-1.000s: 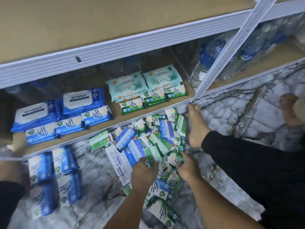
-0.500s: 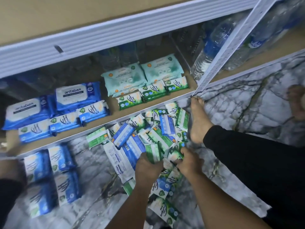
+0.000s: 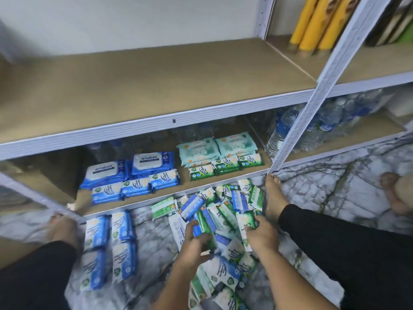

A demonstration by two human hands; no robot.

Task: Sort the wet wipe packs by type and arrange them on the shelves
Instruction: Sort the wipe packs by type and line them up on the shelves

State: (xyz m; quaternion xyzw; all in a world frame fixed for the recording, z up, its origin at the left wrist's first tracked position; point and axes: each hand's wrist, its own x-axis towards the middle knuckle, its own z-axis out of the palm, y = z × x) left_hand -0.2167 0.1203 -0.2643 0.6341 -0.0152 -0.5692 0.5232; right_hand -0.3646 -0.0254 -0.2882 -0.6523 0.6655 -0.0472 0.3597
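Head view, looking down at a white metal rack and a marble-patterned floor (image 3: 324,189). At the far left of the lower shelf (image 3: 184,175), two large blue packs (image 3: 152,163) read "antabax" in dark letters on white labels. Just in front of them lies a row of three small blue packs (image 3: 136,186); their slanted print is too blurred to read. To the right, two pale teal packs (image 3: 197,152) lie side by side, with three small green packs (image 3: 225,166) along their near edge. Clear water bottles with blue labels (image 3: 281,130) stand further right, behind a rack post.

Compared with half a second ago, the view has tilted upward. The upper shelf (image 3: 156,86) and some yellow rolls (image 3: 317,23) at far right now show, while both hands remain in the pile.

The loose pile of wet wipe packs (image 3: 223,209) lies on the floor just in front of the lower shelf, between the left foot (image 3: 62,229) and the right foot (image 3: 273,198). The packs are small glossy pouches, blue and green mixed, overlapping at all angles. Four blue floor packs (image 3: 121,253) lie in a neat block to the left. The left hand (image 3: 194,245) curls round a green pack (image 3: 205,228). The right hand (image 3: 260,234) pinches the edge of a green-and-white pack (image 3: 247,221).
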